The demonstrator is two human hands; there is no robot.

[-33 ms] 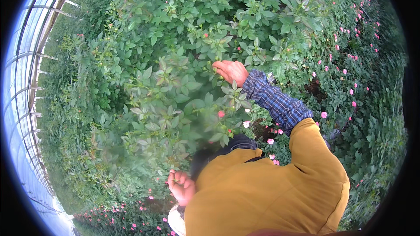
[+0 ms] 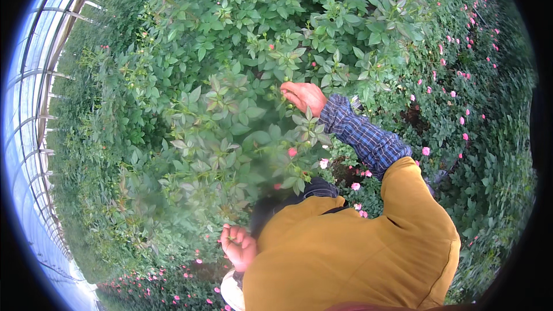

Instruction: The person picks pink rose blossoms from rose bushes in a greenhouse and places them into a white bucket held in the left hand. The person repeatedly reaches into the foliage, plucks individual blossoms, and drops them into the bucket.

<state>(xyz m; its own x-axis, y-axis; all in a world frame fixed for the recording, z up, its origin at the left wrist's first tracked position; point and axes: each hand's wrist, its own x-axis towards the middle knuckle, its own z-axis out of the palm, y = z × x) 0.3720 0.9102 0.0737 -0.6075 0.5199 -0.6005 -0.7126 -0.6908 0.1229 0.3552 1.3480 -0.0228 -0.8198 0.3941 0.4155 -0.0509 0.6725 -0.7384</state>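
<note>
Toward the right edge of the bush (image 2: 242, 20), a bud (image 2: 287, 79) sat directly at the fingertips of the right hand (image 2: 305, 98). Bud: small, rounded, green, leaves close about it. Its tip seemed to face the bush's far edge; long axis too short to read firmly. Right hand: fingers bent and drawn together, aimed leftward; cannot tell whether they gripped the bud or its stalk, the fingertips being blurred against the green.

Near the bush's lower edge, the left hand (image 2: 239, 247) was curled, palm side up, around a sprig (image 2: 232, 238). Sprig: thin, green, only a sliver showing; it seemed to lie crosswise, remainder hidden by the fingers. Left forearm concealed by the mustard top (image 2: 351, 247); a white item (image 2: 232, 292) just below the hand was partly covered by it.

Between the hands, a pink flower (image 2: 292, 152) showed, outline soft; surrounding leaves were smeared.
</note>
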